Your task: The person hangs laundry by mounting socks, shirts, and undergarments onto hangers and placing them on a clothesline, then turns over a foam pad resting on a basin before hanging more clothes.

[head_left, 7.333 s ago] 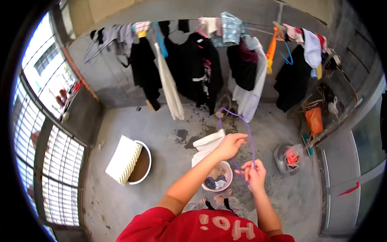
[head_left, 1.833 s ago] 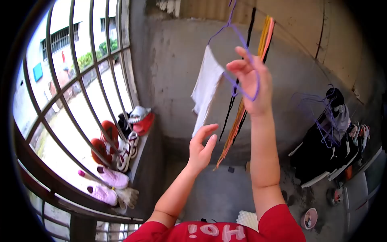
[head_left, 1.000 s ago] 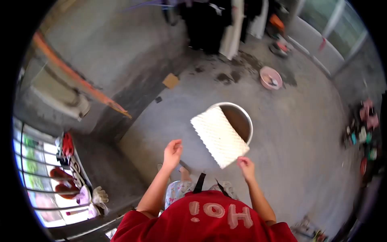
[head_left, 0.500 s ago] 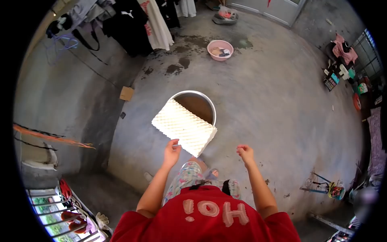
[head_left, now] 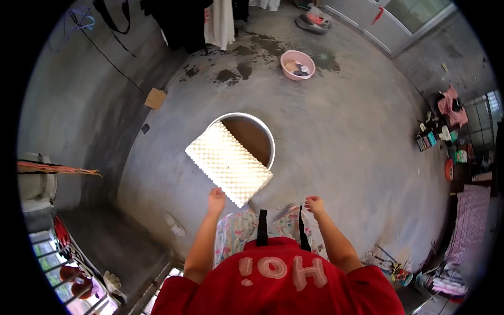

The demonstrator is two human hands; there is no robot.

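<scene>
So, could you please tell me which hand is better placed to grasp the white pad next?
Probably the left hand: it appears close to the white pad, while the right hand is farther away, with floor showing between.

- Home laundry area: clothes (head_left: 178, 26) are hanging, upper left
- Basin (head_left: 294, 77) is holding cloths (head_left: 301, 70), upper centre
- Shoes (head_left: 81, 289) are lying by window bars (head_left: 52, 253), lower left

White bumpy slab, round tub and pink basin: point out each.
White bumpy slab (head_left: 228, 164), head view: middle of top face.
Round tub (head_left: 241, 114), head view: far rim.
Pink basin (head_left: 297, 54), head view: inner far wall.
</scene>
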